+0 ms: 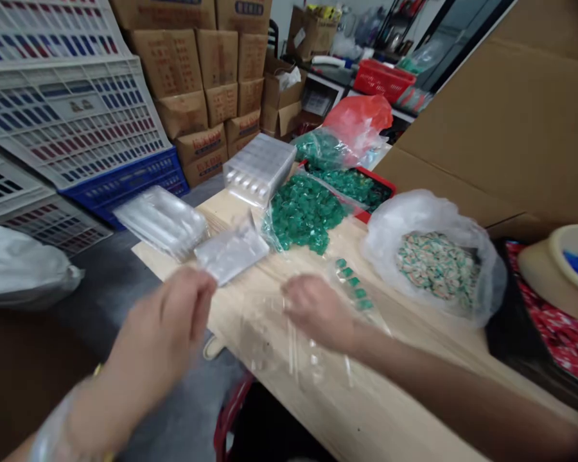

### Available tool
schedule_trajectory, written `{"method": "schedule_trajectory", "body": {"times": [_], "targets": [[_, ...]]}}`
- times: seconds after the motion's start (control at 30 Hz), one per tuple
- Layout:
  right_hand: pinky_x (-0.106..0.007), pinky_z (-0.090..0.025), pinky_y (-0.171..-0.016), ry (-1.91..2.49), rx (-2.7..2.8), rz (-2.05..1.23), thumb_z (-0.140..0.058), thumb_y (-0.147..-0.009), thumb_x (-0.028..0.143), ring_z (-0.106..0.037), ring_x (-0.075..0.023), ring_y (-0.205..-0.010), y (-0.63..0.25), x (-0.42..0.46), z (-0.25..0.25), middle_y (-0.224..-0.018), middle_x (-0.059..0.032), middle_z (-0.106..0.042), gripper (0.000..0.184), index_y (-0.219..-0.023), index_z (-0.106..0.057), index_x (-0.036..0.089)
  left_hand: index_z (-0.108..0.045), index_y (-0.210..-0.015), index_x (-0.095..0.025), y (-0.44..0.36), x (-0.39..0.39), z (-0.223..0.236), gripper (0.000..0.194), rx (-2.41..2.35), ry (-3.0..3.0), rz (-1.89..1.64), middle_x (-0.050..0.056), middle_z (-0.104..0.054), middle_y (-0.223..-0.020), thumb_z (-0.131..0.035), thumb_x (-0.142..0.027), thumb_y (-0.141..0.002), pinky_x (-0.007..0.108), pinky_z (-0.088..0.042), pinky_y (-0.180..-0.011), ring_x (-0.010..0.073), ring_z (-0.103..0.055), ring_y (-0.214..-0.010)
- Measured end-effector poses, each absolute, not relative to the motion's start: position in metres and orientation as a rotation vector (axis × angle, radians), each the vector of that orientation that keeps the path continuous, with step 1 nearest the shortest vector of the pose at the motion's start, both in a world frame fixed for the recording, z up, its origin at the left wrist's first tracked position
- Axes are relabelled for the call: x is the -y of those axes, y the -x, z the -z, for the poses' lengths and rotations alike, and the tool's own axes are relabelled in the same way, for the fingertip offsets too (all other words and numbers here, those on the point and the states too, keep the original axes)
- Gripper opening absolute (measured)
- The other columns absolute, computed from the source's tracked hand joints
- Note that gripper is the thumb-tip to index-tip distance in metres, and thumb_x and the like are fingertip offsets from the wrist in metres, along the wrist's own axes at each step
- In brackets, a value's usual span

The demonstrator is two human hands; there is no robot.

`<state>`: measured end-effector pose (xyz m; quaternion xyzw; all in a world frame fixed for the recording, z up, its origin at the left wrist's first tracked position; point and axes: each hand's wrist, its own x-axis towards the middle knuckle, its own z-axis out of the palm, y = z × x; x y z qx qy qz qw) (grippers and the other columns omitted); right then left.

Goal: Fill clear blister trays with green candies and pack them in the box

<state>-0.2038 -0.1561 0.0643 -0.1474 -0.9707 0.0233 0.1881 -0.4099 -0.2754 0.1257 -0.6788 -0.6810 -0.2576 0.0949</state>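
Note:
My left hand (158, 327), smeared by motion, is closed with its fingertips beside a flat clear plastic packet (234, 253) at the table's edge. Whether it grips that packet I cannot make out. My right hand (318, 311) has its fingers curled over the wooden table, just above a clear plastic tray (289, 350); anything between the fingers is hidden. Right of that hand, several green wrapped pieces (349, 281) lie in a row in a clear strip. Beyond my hands spreads a heap of green wrapped pieces (306, 212), partly on a clear bag.
Stacked clear plastic trays (260, 167) and a pile of clear packets (164, 221) stand at the left. A red tray (380, 186) holds more green pieces. To the right are a white bag (390, 224) of small multicoloured pieces and a cream tub (534, 276). Plastic crates (81, 122) and cartons flank the table.

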Motion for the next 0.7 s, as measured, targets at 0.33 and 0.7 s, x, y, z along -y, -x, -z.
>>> {"method": "schedule_trajectory", "body": {"times": [0.33, 0.7], "targets": [[-0.050, -0.014, -0.100, 1.152, 2.879, -0.227, -0.041, -0.080, 0.049, -0.023, -0.0309, -0.125, 0.139, 0.245, 0.014, -0.136, -0.0094, -0.033, 0.055, -0.129, -0.036, 0.025, -0.049, -0.086, -0.017, 0.322, 0.317, -0.020, 0.022, 2.574, 2.281, -0.047, 0.005, -0.057, -0.077, -0.028, -0.012, -0.085, 0.025, -0.038, -0.048, 0.0167, -0.058, -0.059], [-0.049, -0.015, -0.101, 0.796, 2.897, -0.324, -0.035, -0.080, 0.056, -0.021, -0.0297, -0.127, 0.183, 0.247, -0.006, -0.139, -0.0086, -0.028, 0.058, -0.129, -0.035, 0.025, -0.038, -0.125, -0.016, 0.394, 0.229, -0.039, 0.058, 2.358, 1.933, 0.249, 0.016, -0.046, -0.119, -0.055, -0.036, -0.073, 0.044, -0.030, -0.090, 0.0320, -0.040, -0.110]]}}
